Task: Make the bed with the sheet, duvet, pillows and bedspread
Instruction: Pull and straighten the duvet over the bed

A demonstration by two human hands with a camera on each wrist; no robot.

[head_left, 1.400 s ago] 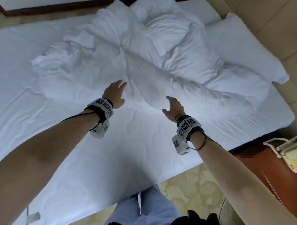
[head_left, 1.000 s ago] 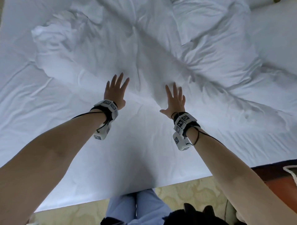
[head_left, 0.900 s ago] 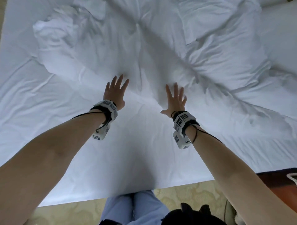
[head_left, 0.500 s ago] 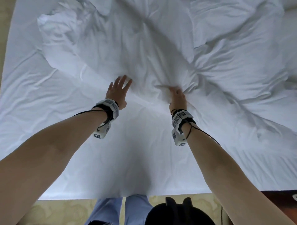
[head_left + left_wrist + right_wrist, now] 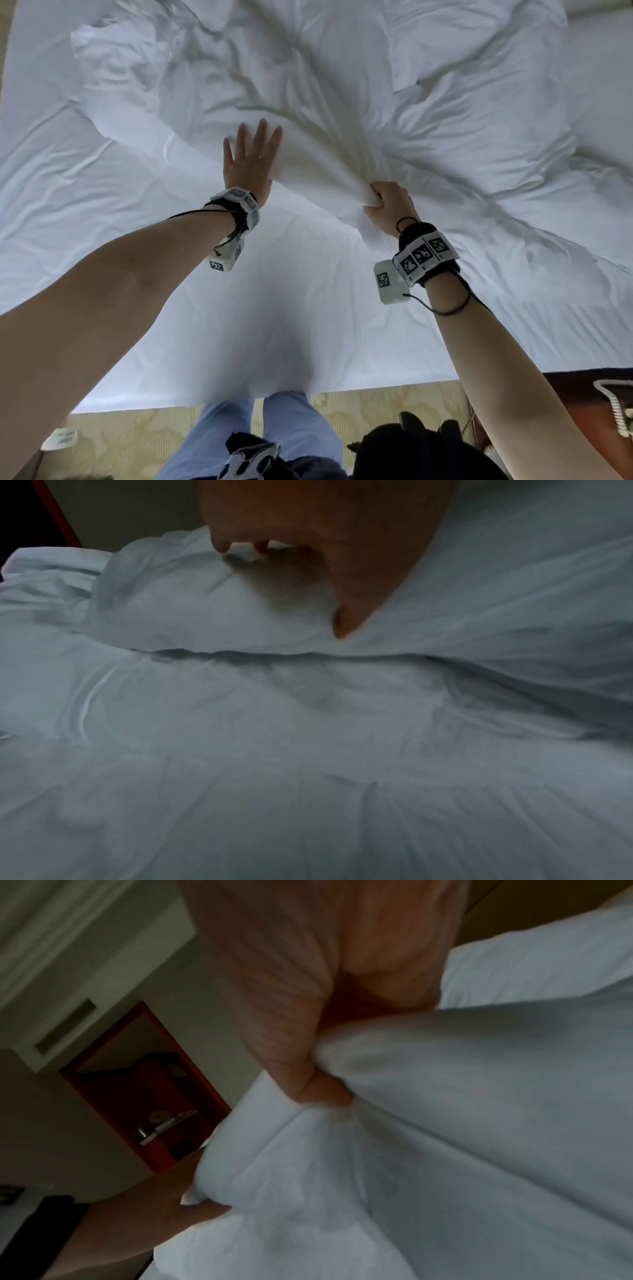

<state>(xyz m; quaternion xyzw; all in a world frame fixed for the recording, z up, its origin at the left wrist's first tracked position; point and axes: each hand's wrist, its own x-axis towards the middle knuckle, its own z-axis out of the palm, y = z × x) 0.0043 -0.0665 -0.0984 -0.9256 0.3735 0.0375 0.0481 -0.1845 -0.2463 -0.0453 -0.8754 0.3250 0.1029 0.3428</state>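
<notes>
A crumpled white duvet (image 5: 325,89) lies bunched across the far half of the bed, on the white fitted sheet (image 5: 291,308). My right hand (image 5: 383,205) grips a gathered fold of the duvet at its near edge, and creases fan out from the fist. In the right wrist view the fingers (image 5: 308,1085) curl round the bunched duvet (image 5: 462,1123). My left hand (image 5: 251,157) lies flat, fingers straight and spread, on the duvet's near edge. The left wrist view shows that hand (image 5: 308,547) over the puffed duvet (image 5: 205,601). A pillow (image 5: 445,37) lies at the far right.
The bed's near edge (image 5: 274,397) runs just in front of my legs (image 5: 274,435), with patterned yellow carpet (image 5: 120,442) below. A dark wooden nightstand with a corded phone (image 5: 613,407) stands at the lower right. A wooden wall niche (image 5: 143,1085) shows in the right wrist view.
My right hand has closed on a fold of the duvet and drawn it toward me. My left hand has settled flat on the duvet. The head view has tilted downward.
</notes>
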